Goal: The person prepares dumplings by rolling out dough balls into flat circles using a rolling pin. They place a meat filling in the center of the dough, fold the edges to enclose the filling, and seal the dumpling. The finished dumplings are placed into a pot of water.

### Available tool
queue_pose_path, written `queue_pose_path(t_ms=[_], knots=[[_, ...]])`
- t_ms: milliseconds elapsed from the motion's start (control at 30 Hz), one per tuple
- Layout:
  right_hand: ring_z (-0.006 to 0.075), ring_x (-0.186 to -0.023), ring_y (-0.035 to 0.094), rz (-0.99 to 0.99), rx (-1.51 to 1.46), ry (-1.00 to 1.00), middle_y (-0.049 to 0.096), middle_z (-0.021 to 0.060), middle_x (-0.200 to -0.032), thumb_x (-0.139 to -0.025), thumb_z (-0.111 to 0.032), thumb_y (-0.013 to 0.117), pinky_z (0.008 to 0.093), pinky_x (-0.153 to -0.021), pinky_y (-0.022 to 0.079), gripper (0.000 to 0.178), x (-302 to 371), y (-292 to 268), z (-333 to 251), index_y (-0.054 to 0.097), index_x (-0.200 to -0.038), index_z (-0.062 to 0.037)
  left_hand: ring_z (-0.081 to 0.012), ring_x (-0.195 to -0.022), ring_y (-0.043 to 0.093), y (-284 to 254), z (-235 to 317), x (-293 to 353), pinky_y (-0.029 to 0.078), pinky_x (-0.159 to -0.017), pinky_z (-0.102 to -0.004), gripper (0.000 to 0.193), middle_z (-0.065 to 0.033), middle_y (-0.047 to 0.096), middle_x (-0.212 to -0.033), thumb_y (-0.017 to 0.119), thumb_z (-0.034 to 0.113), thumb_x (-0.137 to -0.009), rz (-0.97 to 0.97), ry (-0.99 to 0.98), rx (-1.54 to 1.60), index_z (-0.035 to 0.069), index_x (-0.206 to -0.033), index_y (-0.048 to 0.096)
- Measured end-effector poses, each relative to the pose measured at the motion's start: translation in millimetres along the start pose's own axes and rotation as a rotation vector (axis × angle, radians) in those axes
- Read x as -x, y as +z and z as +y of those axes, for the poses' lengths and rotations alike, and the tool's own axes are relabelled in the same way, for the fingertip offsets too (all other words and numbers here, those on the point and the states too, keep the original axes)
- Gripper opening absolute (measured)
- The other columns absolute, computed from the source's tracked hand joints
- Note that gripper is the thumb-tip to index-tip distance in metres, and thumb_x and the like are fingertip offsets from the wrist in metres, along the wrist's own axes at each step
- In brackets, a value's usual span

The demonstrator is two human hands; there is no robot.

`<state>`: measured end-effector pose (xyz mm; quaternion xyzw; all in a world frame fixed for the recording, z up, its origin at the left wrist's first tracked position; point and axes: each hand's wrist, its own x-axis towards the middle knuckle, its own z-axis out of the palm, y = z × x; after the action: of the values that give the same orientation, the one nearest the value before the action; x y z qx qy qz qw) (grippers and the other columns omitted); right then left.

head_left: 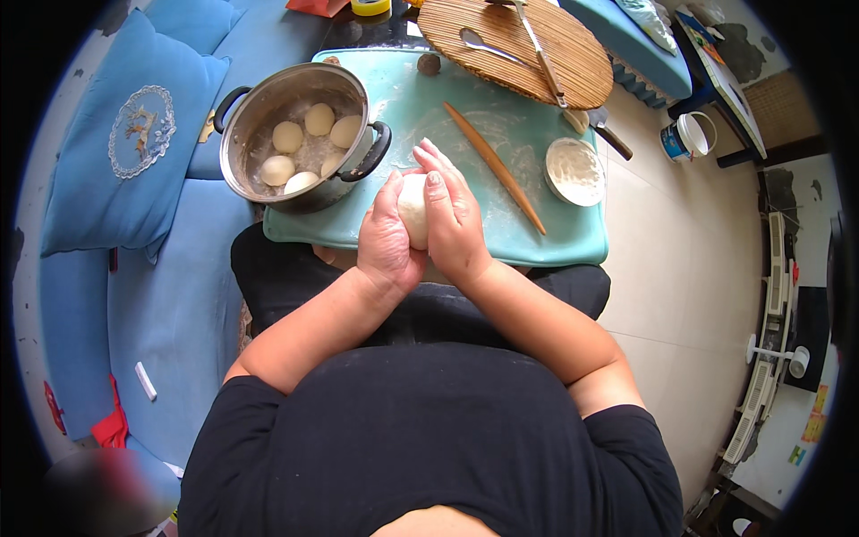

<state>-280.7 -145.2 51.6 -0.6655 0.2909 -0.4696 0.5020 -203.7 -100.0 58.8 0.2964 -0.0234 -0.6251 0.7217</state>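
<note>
Between my two palms sits a pale dough ball (412,211), above the near edge of a floured turquoise board (501,134). My left hand (386,234) cups it from the left and below. From the right, my right hand (455,208) presses on it with the thumb on top and the fingers pointing away. Both hands are closed round the dough. To the left stands a two-handled metal pot (234,152) with several round dough pieces (287,137) inside. A tapered wooden rolling pin (494,167) lies right of my hands, beside a white bowl of flour (574,171).
A round woven tray (573,54) holds a spoon (490,46) and a long-handled utensil (540,54). A dark handle (613,140) sticks out past the board's right edge. One brown ball (429,63) rests at the back. A blue sofa (170,331) is at left, a white bucket (687,137) at right.
</note>
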Motion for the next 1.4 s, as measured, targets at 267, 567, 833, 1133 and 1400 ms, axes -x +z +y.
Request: queue_pose_path(t_ms=[267, 567, 833, 1133, 1400], knots=[[0.0196, -0.111, 0.05, 0.118, -0.97, 0.49, 0.051, 0.0117, -0.121, -0.098, -0.033, 0.04, 0.0328, -0.097, 0.039, 0.047, 3.2, 4.4, -16.7, 0.04, -0.13, 0.0013, -0.0207, -0.127, 0.039, 2.8, -0.9, -5.4, 0.03, -0.107, -0.0335, 0.047, -0.0138, 0.042, -0.138, 0.029, 0.035, -0.101, -0.203, 0.517, -0.57, 0.001, -0.123, 0.051], [0.0182, -0.095, 0.059, 0.182, -0.786, 0.525, 0.06, 0.0117, -0.104, -0.097, -0.029, 0.041, 0.0298, -0.086, 0.047, 0.036, 5.4, 4.8, -30.1, 0.055, -0.109, 0.0018, -0.0218, -0.121, 0.043, 15.7, -5.5, 6.0, 0.034, -0.104, -0.0363, 0.037, -0.0124, 0.04, -0.14, 0.033, 0.025, -0.1, -0.143, 0.459, -0.347, -0.003, -0.1, 0.057], [0.0192, -0.095, 0.059, 0.193, -0.554, 0.502, 0.061, 0.0134, -0.105, -0.098, -0.026, 0.039, 0.03, -0.086, 0.047, 0.036, 3.3, 3.0, -33.8, 0.058, -0.107, 0.0034, -0.0203, -0.117, 0.046, 16.6, 1.2, -2.0, 0.036, -0.101, -0.0352, 0.035, -0.0116, 0.047, -0.131, 0.038, 0.028, -0.098, -0.008, 0.284, -0.262, 0.001, -0.115, 0.053], [0.0278, -0.126, 0.042, 0.154, -0.438, 0.218, 0.052, 0.0217, -0.127, -0.096, -0.021, 0.044, 0.0346, -0.104, 0.032, 0.036, -1.0, -0.8, -6.0, 0.055, -0.12, 0.0027, -0.0173, -0.096, 0.06, 1.0, 13.6, -12.1, 0.048, -0.088, -0.034, 0.028, -0.0053, 0.062, -0.102, 0.053, 0.032, -0.091, 0.144, -0.024, -0.106, 0.007, -0.105, 0.057], [0.0166, -0.105, 0.054, 0.017, -0.306, 0.287, 0.056, 0.0116, -0.118, -0.095, -0.016, 0.047, 0.0279, -0.093, 0.042, 0.034, 4.9, -6.8, 11.6, 0.052, -0.124, 0.0011, -0.0178, -0.094, 0.059, -2.4, -6.0, -9.5, 0.049, -0.086, -0.0319, 0.03, -0.0068, 0.059, -0.105, 0.052, 0.028, -0.092, 0.111, 0.075, -0.16, 0.004, -0.109, 0.055]])
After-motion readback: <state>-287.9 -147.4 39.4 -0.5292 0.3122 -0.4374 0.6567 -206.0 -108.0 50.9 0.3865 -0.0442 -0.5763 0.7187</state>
